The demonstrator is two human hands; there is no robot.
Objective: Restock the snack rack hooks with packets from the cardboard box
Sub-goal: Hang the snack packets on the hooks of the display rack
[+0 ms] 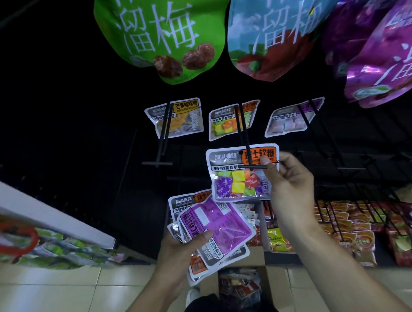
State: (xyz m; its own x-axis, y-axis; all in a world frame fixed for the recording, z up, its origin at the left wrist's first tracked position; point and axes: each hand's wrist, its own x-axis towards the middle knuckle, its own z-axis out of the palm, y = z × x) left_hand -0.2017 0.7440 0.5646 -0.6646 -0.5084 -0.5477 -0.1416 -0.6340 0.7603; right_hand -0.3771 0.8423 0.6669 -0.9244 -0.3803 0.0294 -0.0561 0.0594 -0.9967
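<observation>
Pale tiled shop floor [64,294] below, dark rack behind. Cardboard box [273,278] standing open at feet, small packets inside. Left hand [181,250] gripping fanned stack of candy packets [218,229], purple-backed one on top, thumb pressing across it. Right hand [290,187] pinching clear-window packet [244,175] of multicoloured soft candies by right edge, holding it at black hook [245,134], hook tip crossing packet's header. Farther back, three similar packets [231,121] hanging on separate hooks. Overhead, big plum bags [163,36] hanging: green, blue, purple.
</observation>
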